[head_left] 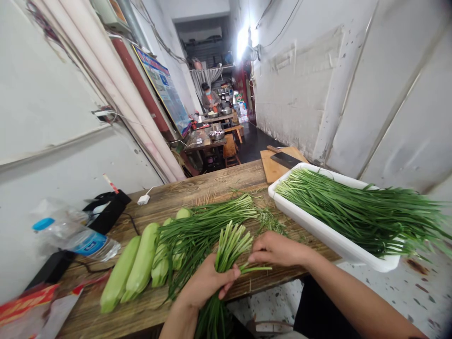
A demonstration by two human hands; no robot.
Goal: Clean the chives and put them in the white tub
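A bunch of garlic chives [231, 242] is gripped in my left hand [209, 280], near the table's front edge. Its pale cut ends point up and away, while the green leaves hang down below the hand. Just right of those ends is my right hand [277, 249], fingers curled together; whether anything is pinched in them I cannot make out. One stalk sticks out sideways from the bunch beneath it. Behind my hands, a loose pile of garlic chives [215, 217] lies partly over several pale green zucchini [141, 263]. Small green trimmings [270, 221] lie by the pile's root ends.
At right, a white tub [307, 230] holds many garlic chives [346, 207]. Behind it a cleaver [286, 160] rests on a cutting board [270, 172]. A water bottle [88, 242] and black box [106, 214] stand left. Another person [211, 100] is at a far table.
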